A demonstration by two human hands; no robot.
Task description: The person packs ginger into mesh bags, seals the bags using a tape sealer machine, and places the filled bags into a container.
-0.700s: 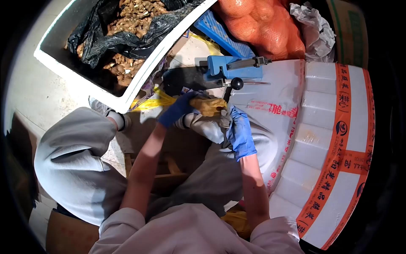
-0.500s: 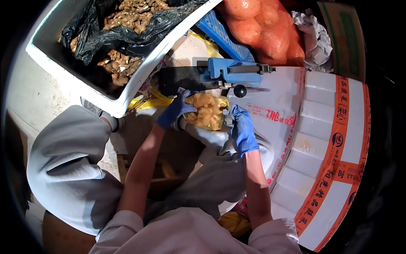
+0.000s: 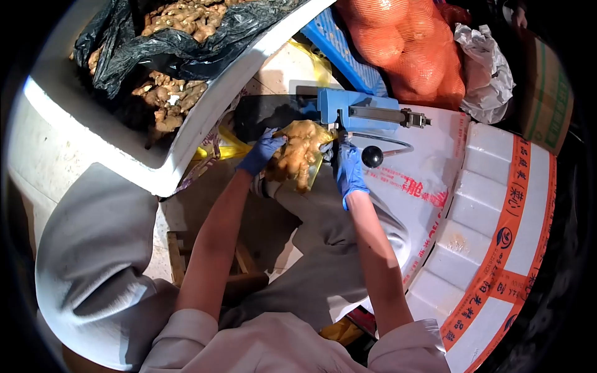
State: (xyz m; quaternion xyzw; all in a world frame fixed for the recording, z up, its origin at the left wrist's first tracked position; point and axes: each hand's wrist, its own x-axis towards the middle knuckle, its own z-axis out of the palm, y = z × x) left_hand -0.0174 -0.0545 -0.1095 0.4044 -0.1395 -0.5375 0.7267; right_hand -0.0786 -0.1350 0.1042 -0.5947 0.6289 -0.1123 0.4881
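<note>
A yellow bag of ginger [image 3: 297, 152] hangs between my two blue-gloved hands above my lap. My left hand [image 3: 266, 153] is closed on the bag's left side. At the other end my right hand [image 3: 350, 169] is closed around the gathered neck, its fingertips partly hidden. The neck is right against the front of a blue bench-top device [image 3: 357, 109] with a metal arm. A black ball knob [image 3: 372, 156] on a bent rod sticks out from this device, just right of my right hand.
A white foam box [image 3: 93, 152] at upper left holds ginger [image 3: 171, 93] and a black plastic bag [image 3: 161, 56]. Orange net sacks [image 3: 416, 56], crumpled paper [image 3: 488, 74] and a blue crate [image 3: 345, 56] are at the back. White foam boxes with orange tape [image 3: 491, 280] stand at right.
Both hands have raised the bag of ginger slightly, bringing its neck up to the blue device. My right hand has turned more upright beside the knob. The view has shifted a little.
</note>
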